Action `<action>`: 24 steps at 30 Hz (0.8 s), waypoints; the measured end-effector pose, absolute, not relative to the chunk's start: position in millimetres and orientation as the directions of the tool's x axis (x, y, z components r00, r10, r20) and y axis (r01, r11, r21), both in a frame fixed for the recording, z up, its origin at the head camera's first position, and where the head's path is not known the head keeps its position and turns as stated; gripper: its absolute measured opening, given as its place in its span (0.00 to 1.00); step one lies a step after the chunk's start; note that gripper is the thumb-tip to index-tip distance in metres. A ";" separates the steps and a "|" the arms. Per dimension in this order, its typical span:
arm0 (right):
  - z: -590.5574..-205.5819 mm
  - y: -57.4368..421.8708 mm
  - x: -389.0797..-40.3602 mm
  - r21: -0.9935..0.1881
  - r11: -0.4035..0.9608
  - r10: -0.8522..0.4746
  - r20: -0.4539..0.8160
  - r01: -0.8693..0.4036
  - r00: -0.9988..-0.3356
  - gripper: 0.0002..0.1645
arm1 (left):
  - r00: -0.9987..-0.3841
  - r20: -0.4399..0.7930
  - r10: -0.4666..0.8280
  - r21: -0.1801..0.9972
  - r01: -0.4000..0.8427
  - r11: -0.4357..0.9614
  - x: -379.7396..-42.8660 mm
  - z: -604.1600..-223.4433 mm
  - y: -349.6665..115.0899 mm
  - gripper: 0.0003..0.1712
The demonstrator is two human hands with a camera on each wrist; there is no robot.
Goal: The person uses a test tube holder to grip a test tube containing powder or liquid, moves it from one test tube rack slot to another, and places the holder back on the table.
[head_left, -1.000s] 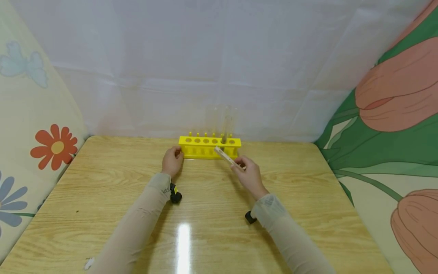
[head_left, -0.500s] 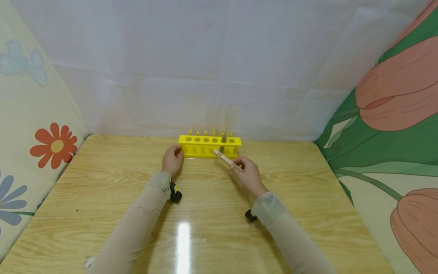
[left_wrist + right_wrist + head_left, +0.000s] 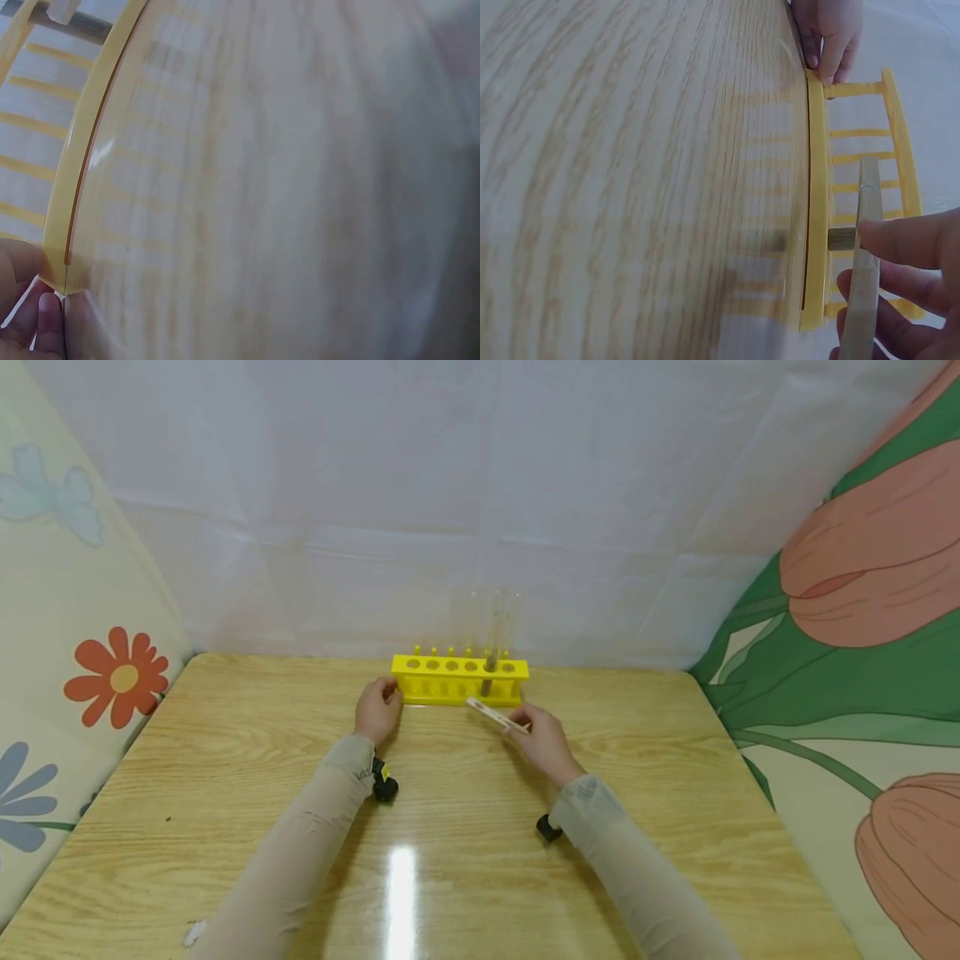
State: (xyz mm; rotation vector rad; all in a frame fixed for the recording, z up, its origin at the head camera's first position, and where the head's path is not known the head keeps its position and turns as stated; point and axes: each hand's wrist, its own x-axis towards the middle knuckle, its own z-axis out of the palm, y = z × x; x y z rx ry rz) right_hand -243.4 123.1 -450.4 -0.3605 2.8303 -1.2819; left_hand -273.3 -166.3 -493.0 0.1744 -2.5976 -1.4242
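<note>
A yellow test tube rack [image 3: 460, 667] stands near the table's back edge. In one of its right-hand holes, a clear test tube [image 3: 497, 631] with dark contents at its lower end stands upright. My left hand [image 3: 377, 710] grips the rack's left end, thumb and fingers at the base corner in the left wrist view. My right hand [image 3: 547, 739] pinches a wooden test tube holder [image 3: 491, 712], its far end pointing left, in front of the rack and apart from the tube. In the right wrist view the wooden holder [image 3: 866, 262] crosses before the rack's right half.
Fainter clear tubes [image 3: 472, 618] show beside the dark-filled one. Behind the wooden table [image 3: 450, 827] hangs a white cloth [image 3: 450, 485]; flower-patterned panels flank both sides. A small white patch [image 3: 195, 932] lies near the front left.
My right hand has tilted the wooden test tube holder down and toward me, baring the dark lower part of the tube. The left hand and rack stay in place.
</note>
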 end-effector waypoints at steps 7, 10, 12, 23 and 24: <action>-450.3 120.5 -245.8 -0.724 0.665 -0.215 0.054 -0.186 -0.975 0.06 | -0.979 0.079 -0.189 0.842 -0.036 0.538 -272.2 -490.6 -165.6 0.20; -449.5 119.7 -246.3 -0.720 0.668 -0.217 0.054 -0.189 -0.975 0.06 | -0.980 0.076 -0.186 0.846 -0.036 0.531 -271.6 -489.1 -164.9 0.20; -449.6 119.7 -246.6 -0.715 0.671 -0.224 0.058 -0.197 -0.973 0.06 | -0.980 0.075 -0.185 0.848 -0.034 0.528 -271.3 -489.1 -164.7 0.20; -455.5 118.7 -249.3 -0.658 0.725 -0.230 0.050 -0.206 -0.972 0.05 | -0.979 0.082 -0.188 0.843 -0.033 0.537 -272.9 -491.9 -165.3 0.20; -456.0 118.9 -249.6 -0.653 0.729 -0.231 0.050 -0.207 -0.972 0.05 | -0.979 0.080 -0.187 0.845 -0.033 0.534 -273.0 -492.3 -165.3 0.20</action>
